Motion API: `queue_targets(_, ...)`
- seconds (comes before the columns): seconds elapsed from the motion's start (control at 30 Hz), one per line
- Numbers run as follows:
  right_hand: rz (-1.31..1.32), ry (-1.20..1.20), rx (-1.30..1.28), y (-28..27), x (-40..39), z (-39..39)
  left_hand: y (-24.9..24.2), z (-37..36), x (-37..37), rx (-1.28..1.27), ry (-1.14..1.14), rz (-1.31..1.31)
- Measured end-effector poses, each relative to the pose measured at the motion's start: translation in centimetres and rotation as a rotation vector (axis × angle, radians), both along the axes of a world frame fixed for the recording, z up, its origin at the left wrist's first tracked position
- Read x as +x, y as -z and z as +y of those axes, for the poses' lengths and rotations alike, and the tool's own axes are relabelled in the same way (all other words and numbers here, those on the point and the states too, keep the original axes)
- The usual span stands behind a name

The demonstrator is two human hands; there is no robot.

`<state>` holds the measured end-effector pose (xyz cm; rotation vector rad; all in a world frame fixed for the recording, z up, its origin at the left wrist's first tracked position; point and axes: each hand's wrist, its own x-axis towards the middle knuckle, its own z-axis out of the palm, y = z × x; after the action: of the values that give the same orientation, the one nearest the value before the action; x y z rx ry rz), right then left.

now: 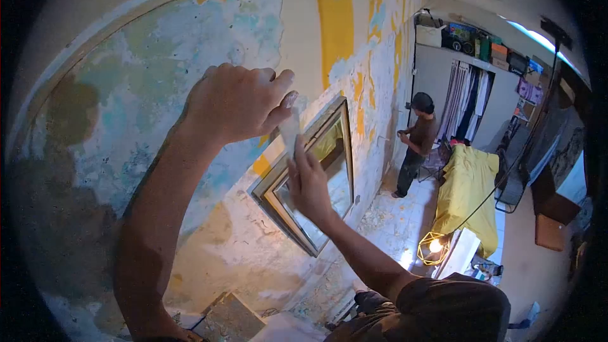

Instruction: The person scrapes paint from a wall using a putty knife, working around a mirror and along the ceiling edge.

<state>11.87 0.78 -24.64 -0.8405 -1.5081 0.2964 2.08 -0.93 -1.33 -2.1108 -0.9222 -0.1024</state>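
My left hand (237, 104) is raised before the peeling wall (164, 76), its fingers curled, with thumb and forefinger pinched at the top of a pale, flat strip (291, 132). Lower and to the right, my right hand (310, 183) closes its fingers around the lower part of that strip. Motion smears the strip, and I cannot make out its exact kind. Behind my right hand is a framed window (345, 152) set in the wall, partly hidden by the hand and forearm.
Yellow and beige paint (335, 25) remains in patches on the wall. A person (418, 142) stands at the far end near a wardrobe (437, 63). A yellow-covered piece of furniture (468, 190) and a lit cage lamp (434, 246) are at right. Flakes litter the floor (380, 218).
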Motion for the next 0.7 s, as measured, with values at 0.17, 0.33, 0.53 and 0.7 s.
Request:
queue_targets(0.17,0.002,0.005,-0.077,-1.3,1.4,1.5,0.1,-0.2,0.2,-0.027,-0.025,-0.016)
queue_targets(0.33,-0.019,-0.022,0.077,-0.6,-0.2,-0.3,0.3,0.1,-0.1,0.001,-0.005,-0.005)
queue_targets(0.53,-0.045,0.018,-0.053,-1.1,0.8,1.3,0.2,0.0,0.0,-0.007,-0.009,-0.003)
queue_targets(0.7,-0.060,-0.028,0.014,-0.9,1.2,0.0,0.2,0.1,-0.1,-0.036,-0.002,-0.025)
